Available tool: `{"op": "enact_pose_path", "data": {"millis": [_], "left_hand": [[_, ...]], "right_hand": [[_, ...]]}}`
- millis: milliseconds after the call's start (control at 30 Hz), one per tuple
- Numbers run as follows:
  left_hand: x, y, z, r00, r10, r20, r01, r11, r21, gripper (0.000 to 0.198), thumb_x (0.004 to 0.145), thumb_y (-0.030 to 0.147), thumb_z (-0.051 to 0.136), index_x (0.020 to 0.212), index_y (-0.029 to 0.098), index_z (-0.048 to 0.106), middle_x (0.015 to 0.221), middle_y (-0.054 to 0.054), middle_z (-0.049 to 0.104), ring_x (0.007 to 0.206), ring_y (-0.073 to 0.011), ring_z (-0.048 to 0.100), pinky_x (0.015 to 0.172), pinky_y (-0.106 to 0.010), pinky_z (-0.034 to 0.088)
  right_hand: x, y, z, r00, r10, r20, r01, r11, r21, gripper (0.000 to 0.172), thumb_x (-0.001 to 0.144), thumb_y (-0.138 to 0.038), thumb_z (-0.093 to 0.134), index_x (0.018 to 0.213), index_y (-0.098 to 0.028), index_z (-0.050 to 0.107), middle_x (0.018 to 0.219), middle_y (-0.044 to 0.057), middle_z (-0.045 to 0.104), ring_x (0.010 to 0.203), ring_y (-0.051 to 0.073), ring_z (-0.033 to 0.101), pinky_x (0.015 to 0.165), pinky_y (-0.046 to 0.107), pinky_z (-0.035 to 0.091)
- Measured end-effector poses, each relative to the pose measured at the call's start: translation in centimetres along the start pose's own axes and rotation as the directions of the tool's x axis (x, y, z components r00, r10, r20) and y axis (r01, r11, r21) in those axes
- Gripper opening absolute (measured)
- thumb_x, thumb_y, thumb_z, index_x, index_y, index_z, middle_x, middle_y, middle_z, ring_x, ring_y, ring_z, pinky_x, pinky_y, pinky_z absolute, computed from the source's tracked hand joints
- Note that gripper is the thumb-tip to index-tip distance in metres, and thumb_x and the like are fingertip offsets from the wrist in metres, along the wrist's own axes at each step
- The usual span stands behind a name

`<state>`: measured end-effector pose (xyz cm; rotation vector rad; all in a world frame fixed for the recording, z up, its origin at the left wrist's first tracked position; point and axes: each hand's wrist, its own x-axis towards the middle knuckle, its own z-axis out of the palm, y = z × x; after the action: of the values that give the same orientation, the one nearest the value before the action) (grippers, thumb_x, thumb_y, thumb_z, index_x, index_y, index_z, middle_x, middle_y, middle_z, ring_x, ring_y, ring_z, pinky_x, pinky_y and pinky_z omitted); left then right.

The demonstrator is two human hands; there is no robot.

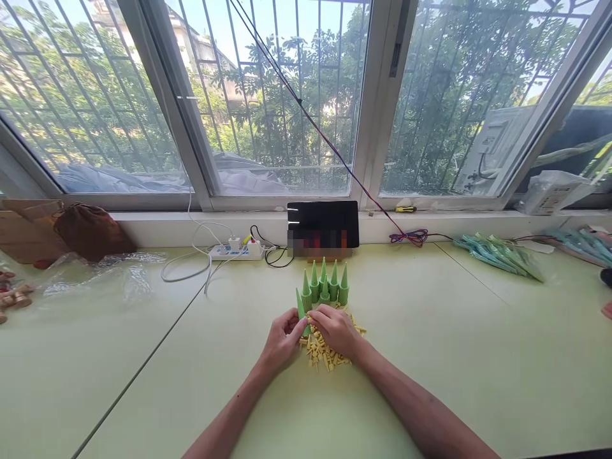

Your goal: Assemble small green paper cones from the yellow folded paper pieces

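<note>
My left hand (283, 335) is closed around a green cone-topped piece (300, 303), which leans slightly left with its pointed tip up. Against that piece's side, my right hand (337, 330) has its fingers pinched together. What they hold, if anything, is too small to make out. Beneath and around the right hand lies a loose pile of small yellow pieces (329, 358), partly covered by the hand. Just beyond both hands stand several more green cone-topped pieces (343, 290), upright and close together.
A black screen (323, 224) leans by the window sill. Left of it are a white power strip (236, 251) and cables. Plastic-wrapped bundles (497, 255) lie at right. A brown bag (93, 231), clear plastic (100, 277) and wooden pieces (14, 296) occupy the left.
</note>
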<state>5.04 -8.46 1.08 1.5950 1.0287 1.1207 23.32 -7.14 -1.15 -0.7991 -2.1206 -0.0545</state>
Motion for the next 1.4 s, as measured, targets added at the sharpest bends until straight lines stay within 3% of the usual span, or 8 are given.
{"op": "enact_pose_path", "data": {"millis": [300,433,700,867,1000,1100,1200,1400], "left_hand": [[0.0,0.1,0.0,1.000,-0.020,-0.010,0.019,0.999,-0.034,0.041,0.088,0.054,0.063,0.072,0.018,0.053,0.058,0.008,0.037,0.049,-0.0089,0.040,0.045,-0.021,0.034],[0.1,0.2,-0.1,1.000,-0.031,0.003,0.031,0.998,-0.058,0.041,0.088,0.056,0.063,0.074,0.018,0.055,0.061,0.007,0.038,0.050,-0.0091,0.041,0.044,-0.020,0.035],[0.0,-0.5,-0.2,1.000,0.009,0.019,-0.009,1.000,-0.025,0.041,0.091,0.053,0.062,0.071,0.019,0.051,0.059,0.007,0.039,0.050,-0.0092,0.040,0.047,-0.021,0.036],[0.1,-0.6,-0.2,0.997,0.070,0.026,-0.071,0.996,0.058,0.035,0.087,0.051,0.068,0.079,0.019,0.059,0.057,0.007,0.042,0.049,-0.0089,0.038,0.047,-0.021,0.031],[0.1,-0.3,-0.1,0.997,0.080,0.021,-0.081,0.993,0.091,0.035,0.091,0.054,0.061,0.084,0.019,0.062,0.053,0.008,0.042,0.047,-0.0090,0.038,0.047,-0.021,0.031],[0.1,0.1,0.1,0.998,0.047,0.036,-0.049,0.998,0.044,0.039,0.094,0.056,0.055,0.090,0.018,0.062,0.056,0.007,0.044,0.045,-0.0089,0.040,0.045,-0.021,0.031],[0.1,0.5,0.3,1.000,-0.007,-0.005,0.007,1.000,-0.023,0.040,0.092,0.058,0.057,0.086,0.019,0.061,0.060,0.006,0.047,0.046,-0.0089,0.043,0.043,-0.021,0.034],[0.3,0.6,0.1,0.997,-0.048,-0.066,0.046,0.998,-0.039,0.041,0.088,0.058,0.062,0.081,0.018,0.062,0.060,0.006,0.046,0.046,-0.0090,0.045,0.042,-0.020,0.034]], "right_hand": [[0.1,-0.2,-0.1,0.999,0.015,-0.038,-0.012,0.997,0.077,0.025,0.110,-0.025,0.040,0.117,-0.017,0.063,0.094,0.010,0.069,0.082,0.020,0.067,0.070,0.029,0.055],[0.3,-0.1,-0.1,0.997,0.037,-0.075,-0.031,0.996,0.088,0.028,0.110,-0.030,0.040,0.107,-0.017,0.064,0.091,0.010,0.069,0.080,0.019,0.066,0.070,0.029,0.054],[0.1,-0.1,-0.2,0.999,0.049,-0.024,-0.048,0.997,0.057,0.034,0.111,-0.032,0.034,0.093,-0.019,0.060,0.081,0.006,0.064,0.072,0.018,0.061,0.065,0.027,0.047],[-0.1,0.0,-0.2,0.998,0.060,0.000,-0.060,0.998,0.034,0.042,0.112,-0.033,0.029,0.080,-0.021,0.053,0.074,0.003,0.058,0.065,0.017,0.054,0.060,0.027,0.041],[-0.1,0.2,-0.2,0.998,0.067,-0.013,-0.067,0.997,0.047,0.043,0.112,-0.035,0.028,0.078,-0.021,0.051,0.072,0.003,0.057,0.064,0.017,0.053,0.060,0.027,0.040],[0.0,0.1,-0.3,0.997,0.073,-0.035,-0.071,0.995,0.067,0.041,0.112,-0.035,0.031,0.083,-0.021,0.055,0.074,0.003,0.060,0.067,0.017,0.056,0.062,0.027,0.043],[0.1,0.0,-0.4,0.996,0.081,-0.050,-0.075,0.992,0.104,0.030,0.111,-0.033,0.036,0.103,-0.019,0.061,0.084,0.006,0.065,0.073,0.018,0.061,0.066,0.028,0.048],[0.1,-0.1,-0.4,0.995,0.076,-0.066,-0.067,0.988,0.137,0.021,0.106,-0.032,0.051,0.121,-0.019,0.059,0.099,0.009,0.068,0.080,0.020,0.067,0.071,0.031,0.056]]}}
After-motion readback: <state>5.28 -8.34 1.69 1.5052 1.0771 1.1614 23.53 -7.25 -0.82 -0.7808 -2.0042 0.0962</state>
